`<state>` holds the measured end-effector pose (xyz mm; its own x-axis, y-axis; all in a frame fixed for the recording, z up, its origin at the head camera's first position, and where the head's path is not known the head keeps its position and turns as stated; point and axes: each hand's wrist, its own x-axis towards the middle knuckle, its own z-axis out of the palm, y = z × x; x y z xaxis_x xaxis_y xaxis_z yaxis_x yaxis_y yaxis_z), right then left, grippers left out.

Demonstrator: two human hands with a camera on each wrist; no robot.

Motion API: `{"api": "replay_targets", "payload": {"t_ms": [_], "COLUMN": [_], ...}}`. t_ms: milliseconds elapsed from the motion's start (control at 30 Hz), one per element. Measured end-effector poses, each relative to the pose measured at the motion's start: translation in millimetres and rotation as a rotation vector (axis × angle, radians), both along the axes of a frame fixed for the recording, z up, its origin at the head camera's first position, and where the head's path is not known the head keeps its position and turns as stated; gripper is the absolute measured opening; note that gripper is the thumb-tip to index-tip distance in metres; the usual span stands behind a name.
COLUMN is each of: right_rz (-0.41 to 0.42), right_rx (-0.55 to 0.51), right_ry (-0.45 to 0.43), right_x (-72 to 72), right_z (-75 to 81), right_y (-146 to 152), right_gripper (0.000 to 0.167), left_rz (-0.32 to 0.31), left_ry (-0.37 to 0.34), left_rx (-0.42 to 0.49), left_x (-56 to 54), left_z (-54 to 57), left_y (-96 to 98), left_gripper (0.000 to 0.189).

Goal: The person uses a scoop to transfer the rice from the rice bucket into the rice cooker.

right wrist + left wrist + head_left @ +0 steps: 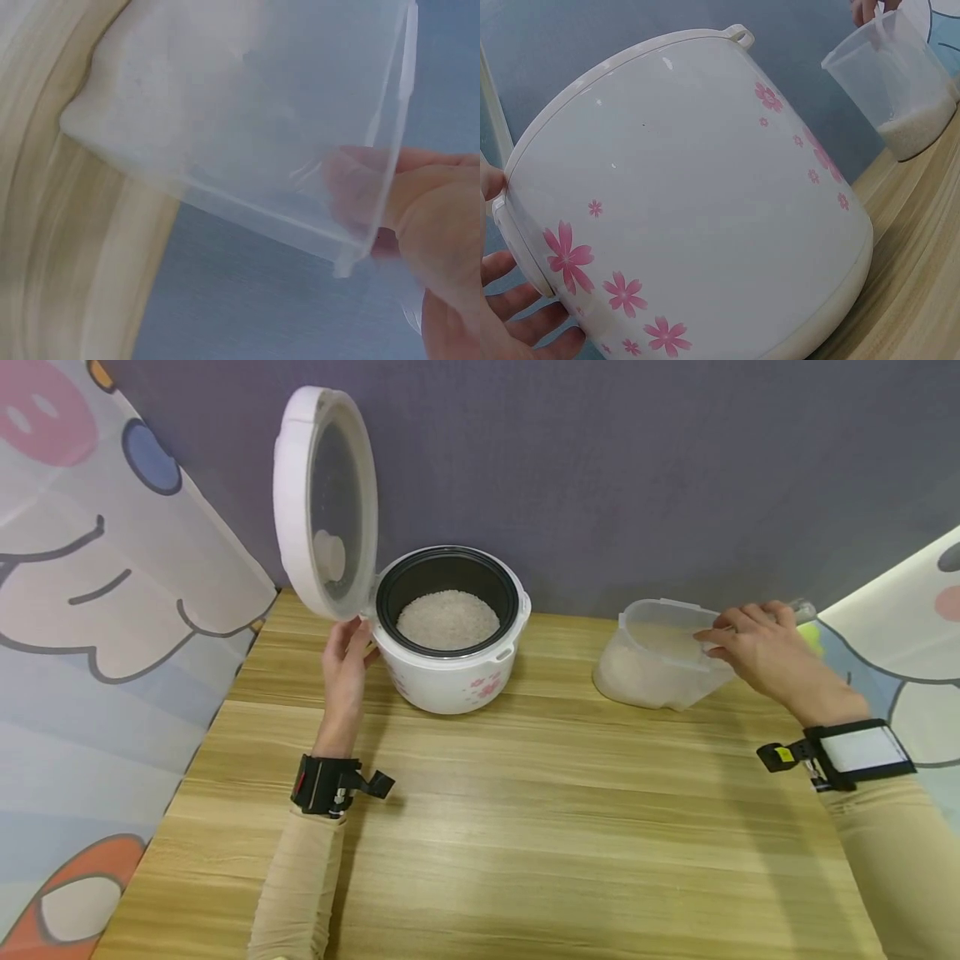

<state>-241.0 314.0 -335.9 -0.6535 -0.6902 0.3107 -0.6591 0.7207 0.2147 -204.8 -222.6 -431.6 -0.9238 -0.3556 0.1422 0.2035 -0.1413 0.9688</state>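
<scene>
A white rice cooker [450,681] with pink flowers stands on the table, its lid [288,502] raised at the left. White rice [448,620] lies in its dark inner pot [405,578]. My left hand [345,664] is at the cooker's left side below the lid; in the left wrist view its fingers [536,326] spread loosely beside the cooker's side handle [521,247]. Off to the right, my right hand [772,652] pinches the rim of a translucent plastic container [652,681], which stands tilted on the table. White rice [919,127] fills its lower part.
The wooden table [525,827] ends at a dark grey wall [600,468] behind the cooker and container. Sheets with cartoon prints hang at the left [90,568] and right. A small yellow-green thing [812,637] shows behind my right hand.
</scene>
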Motion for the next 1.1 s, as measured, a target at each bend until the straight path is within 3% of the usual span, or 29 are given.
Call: {"api": "replay_targets", "payload": {"t_ms": [400,600,733,1100], "right_rz": [0.058,0.044,0.051,0.037], "right_rx": [-0.134,-0.179,-0.236,-0.336], "right_ry": [-0.127,-0.179,-0.183,-0.146], "right_x": [-17.3,-21.8,-19.3,-13.9], "right_z": [-12.8,-14.3,-13.4,-9.8], "right_y": [5,6,7,20], "right_gripper": [0.034,0.027,0.027,0.049], "left_rz": [-0.005,-0.004,-0.005,-0.004], "left_ry": [0.0,0.006,-0.002,0.009], "left_rx": [0.013,0.008,0.003,0.01], "left_x": [-0.5,-0.4,0.5,-0.3], "left_z": [-1.0,-1.5,-1.9,-0.6], "left_y": [1.0,0.3,0.4,0.3], "left_gripper": [0.035,0.037,0.038,0.037]}}
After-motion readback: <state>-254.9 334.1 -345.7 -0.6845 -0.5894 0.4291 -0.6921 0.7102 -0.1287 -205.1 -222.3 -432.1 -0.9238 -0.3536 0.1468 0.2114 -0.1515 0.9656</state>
